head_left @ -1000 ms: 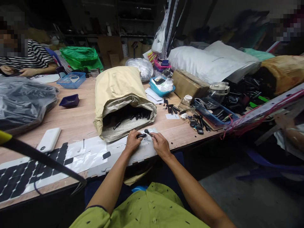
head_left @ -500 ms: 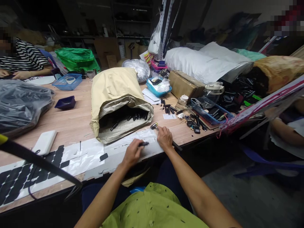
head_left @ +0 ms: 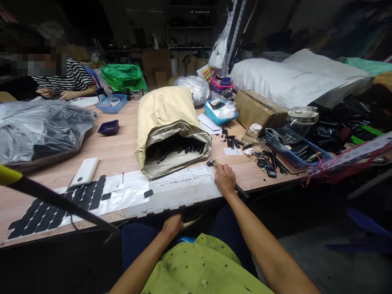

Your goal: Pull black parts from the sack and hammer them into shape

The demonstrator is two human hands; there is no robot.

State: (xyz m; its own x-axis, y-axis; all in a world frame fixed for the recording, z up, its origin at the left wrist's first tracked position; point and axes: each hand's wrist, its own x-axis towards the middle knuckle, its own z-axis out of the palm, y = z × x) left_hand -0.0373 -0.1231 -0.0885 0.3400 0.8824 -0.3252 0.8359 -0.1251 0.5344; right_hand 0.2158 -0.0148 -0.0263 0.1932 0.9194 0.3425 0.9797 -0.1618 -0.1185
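Head view: right hand [head_left: 226, 179] is grasping a hammer [head_left: 210, 162], just off the front-right corner of the beige sack [head_left: 167, 106]. Left hand [head_left: 173, 224] is staying low, below the table [head_left: 112, 149] edge, wearer's side of sack; can't tell its grip. Black pieces [head_left: 162, 158] are lying inside sack's mouth, white device [head_left: 86, 170] front-left of it.

Site type: workshop, hand-work bench. Indicators: long wooden worktop [head_left: 122, 149]; hammer [head_left: 211, 162] at front edge; bulk sack [head_left: 167, 102] lying open, small black parts [head_left: 188, 148] inside; more loose pieces [head_left: 232, 143] beside jar [head_left: 252, 133]; sheet of black stickers [head_left: 88, 194]; cardboard box [head_left: 260, 109] and large white bag [head_left: 275, 77] along bench. Second worker [head_left: 79, 75] at far left — storage shelves [head_left: 191, 27] in dim background.
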